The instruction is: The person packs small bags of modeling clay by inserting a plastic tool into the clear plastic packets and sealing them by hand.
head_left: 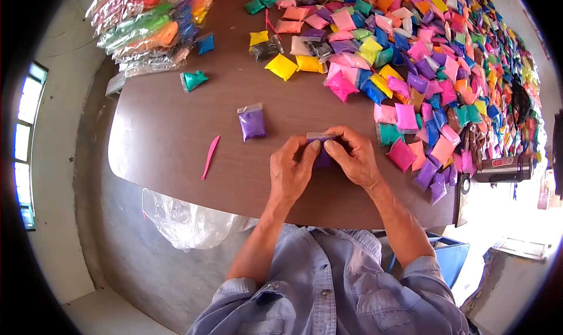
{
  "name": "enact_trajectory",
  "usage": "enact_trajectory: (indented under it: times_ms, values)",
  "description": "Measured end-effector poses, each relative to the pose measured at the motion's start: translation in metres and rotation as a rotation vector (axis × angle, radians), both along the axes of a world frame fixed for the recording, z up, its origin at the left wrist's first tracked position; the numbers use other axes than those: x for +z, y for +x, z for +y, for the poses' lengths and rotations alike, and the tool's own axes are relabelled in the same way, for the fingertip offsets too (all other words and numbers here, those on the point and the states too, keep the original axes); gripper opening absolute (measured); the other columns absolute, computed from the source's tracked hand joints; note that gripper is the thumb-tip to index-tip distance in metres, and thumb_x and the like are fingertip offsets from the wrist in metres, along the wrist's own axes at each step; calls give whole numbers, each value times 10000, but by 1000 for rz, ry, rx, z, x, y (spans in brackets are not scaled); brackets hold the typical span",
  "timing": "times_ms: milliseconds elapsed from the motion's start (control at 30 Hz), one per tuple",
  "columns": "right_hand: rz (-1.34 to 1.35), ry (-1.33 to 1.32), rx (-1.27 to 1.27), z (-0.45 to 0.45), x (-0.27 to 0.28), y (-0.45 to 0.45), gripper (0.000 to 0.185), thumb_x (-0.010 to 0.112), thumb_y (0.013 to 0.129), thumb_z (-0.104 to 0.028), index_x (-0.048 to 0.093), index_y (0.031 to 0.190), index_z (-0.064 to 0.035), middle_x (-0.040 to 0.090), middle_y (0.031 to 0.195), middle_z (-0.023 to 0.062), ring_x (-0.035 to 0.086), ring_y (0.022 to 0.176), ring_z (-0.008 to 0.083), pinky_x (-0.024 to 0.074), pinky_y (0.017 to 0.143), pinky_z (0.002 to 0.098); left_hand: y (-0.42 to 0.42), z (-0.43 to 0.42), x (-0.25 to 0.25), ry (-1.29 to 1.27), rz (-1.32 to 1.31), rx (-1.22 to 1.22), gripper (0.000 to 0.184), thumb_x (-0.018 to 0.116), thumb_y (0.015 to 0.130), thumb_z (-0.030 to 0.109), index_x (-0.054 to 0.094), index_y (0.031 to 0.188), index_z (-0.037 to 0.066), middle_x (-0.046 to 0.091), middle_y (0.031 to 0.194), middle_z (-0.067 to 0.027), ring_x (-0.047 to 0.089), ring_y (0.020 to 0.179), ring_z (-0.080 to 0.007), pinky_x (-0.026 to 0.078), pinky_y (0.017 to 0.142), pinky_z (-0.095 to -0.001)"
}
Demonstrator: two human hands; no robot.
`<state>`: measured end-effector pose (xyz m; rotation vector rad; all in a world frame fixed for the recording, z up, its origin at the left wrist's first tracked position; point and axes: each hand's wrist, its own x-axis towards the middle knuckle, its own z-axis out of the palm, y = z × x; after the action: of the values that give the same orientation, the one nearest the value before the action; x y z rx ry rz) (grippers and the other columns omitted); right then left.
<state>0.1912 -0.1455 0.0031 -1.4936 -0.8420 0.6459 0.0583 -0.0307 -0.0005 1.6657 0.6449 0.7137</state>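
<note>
Between my two hands is a small purple packet (322, 158) with a clear top strip, held over the brown table near its front edge. My left hand (291, 166) pinches its upper left part, thumb on the near side. My right hand (353, 158) grips the upper right part the same way. The fingers behind the packet are partly hidden. Left of my hands lies another purple packet (252, 123) with a clear strip along its top. Farther left is a thin pink plastic knife-like tool (210, 157).
A large heap of colourful packets (419, 59) covers the table's right side and back. Stacked clear bags of coloured material (143, 33) stand at the back left. A teal packet (193, 80) lies nearby. A steel flask (503, 169) sits far right; a clear plastic bag (190, 220) hangs below the front edge.
</note>
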Motion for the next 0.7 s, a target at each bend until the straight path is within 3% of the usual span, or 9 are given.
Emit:
enact_trajectory:
  times_ms: [133, 233, 300, 467, 700]
  values:
    - [32, 36, -40, 3, -10, 0, 188, 691, 976, -120, 686, 1129, -11, 701, 939, 23, 609, 828, 75, 520, 731, 262, 3, -4, 10, -149, -18, -18, 213, 738, 981, 176, 706, 1037, -27, 609, 794, 34, 506, 746, -45, 418, 636, -223]
    - [-30, 78, -41, 3, -12, 1, 162, 694, 963, -110, 693, 1092, -11, 708, 917, 43, 622, 828, 87, 531, 736, 282, 2, -3, 5, -31, 27, 5, 236, 734, 984, 194, 712, 1070, -25, 615, 816, 31, 514, 767, -47, 421, 654, -215]
    - [-25, 51, -44, 3, -10, 3, 150, 701, 948, -95, 693, 1071, -11, 699, 895, 55, 616, 813, 95, 530, 725, 294, 4, -4, 5, -32, -16, 1, 165, 735, 977, 121, 675, 984, -33, 564, 757, 40, 466, 708, -39, 392, 597, -226]
    - [-5, 60, -4, -1, 3, 3, 149, 693, 957, -100, 691, 1077, -13, 672, 876, 45, 579, 768, 86, 506, 686, 280, 1, -1, -4, 79, -7, 1, 144, 731, 980, 116, 655, 941, -1, 559, 761, 41, 461, 733, -38, 390, 615, -222]
    - [11, 109, -26, 3, -5, 5, 107, 672, 958, -53, 687, 1055, -9, 664, 857, 66, 581, 750, 100, 510, 680, 293, 2, -2, 4, 42, 53, -4, 170, 703, 1005, 147, 668, 957, -12, 606, 794, 33, 491, 733, -42, 403, 633, -218]
